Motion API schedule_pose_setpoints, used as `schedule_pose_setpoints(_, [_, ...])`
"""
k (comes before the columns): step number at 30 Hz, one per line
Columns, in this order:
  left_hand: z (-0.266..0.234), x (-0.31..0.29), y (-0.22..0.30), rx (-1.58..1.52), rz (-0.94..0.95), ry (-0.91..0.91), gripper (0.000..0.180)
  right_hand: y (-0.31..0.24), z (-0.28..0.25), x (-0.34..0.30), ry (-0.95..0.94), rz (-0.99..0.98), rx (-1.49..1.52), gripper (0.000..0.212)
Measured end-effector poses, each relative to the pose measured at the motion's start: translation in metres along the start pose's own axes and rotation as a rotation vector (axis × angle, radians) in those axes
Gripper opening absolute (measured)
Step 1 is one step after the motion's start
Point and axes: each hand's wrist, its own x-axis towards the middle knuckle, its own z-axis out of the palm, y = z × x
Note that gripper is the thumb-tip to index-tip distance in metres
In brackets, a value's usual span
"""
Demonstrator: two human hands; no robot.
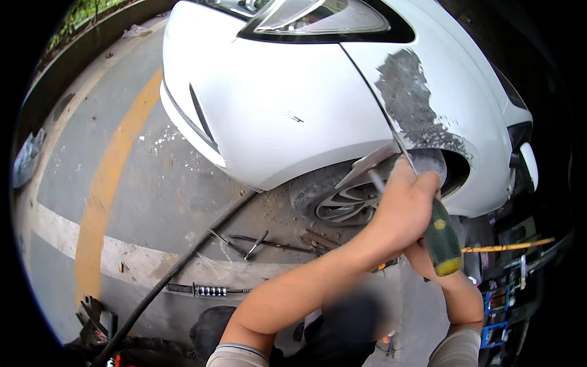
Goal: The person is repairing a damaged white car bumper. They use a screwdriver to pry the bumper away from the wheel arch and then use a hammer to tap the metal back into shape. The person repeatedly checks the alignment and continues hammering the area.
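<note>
A large screwdriver with a green, yellow-tipped handle [443, 235] slants across the wheel arch of a white car. My left hand [406, 199] is closed around it near the shaft, and the shaft runs up along the seam beside the bumper [299, 104]. Under my left wrist, partly behind the handle, is my right hand [422, 254]; its fingers are hidden. A short metal rod [376, 180] shows beside my left hand. Next to it, a thin grey flap [365, 165] hangs at the arch edge, in front of the tyre [309, 189]. The fender [406, 98] has a rough grey patch with the paint gone.
A long dark bar [183, 263] lies slanting on the floor toward the bumper. Several metal tools [254, 244] and a rod with a spring-like coiled grip [211, 291] lie near it. A yellow stick [507, 246] stretches out at right. A plastic bag [29, 158] lies far left.
</note>
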Motion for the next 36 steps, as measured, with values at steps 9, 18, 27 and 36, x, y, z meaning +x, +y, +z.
schedule_pose_setpoints(9, [-0.003,0.004,-0.005,0.197,0.044,-0.019,0.021,0.005,0.02,0.006,0.024,-0.29,-0.644,0.037])
schedule_pose_setpoints(18, [0.01,-0.01,-0.027,0.174,0.073,0.049,0.029,0.008,0.06,-0.004,-0.254,-0.064,0.086,0.057])
schedule_pose_setpoints(27, [0.015,-0.022,-0.039,0.046,-0.079,0.012,0.035,-0.001,0.052,-0.016,-0.298,-0.12,0.041,0.059])
schedule_pose_setpoints(36, [-0.002,-0.009,-0.042,-0.139,-0.073,-0.024,0.034,-0.016,0.038,-0.021,-0.022,-0.13,-0.547,0.061])
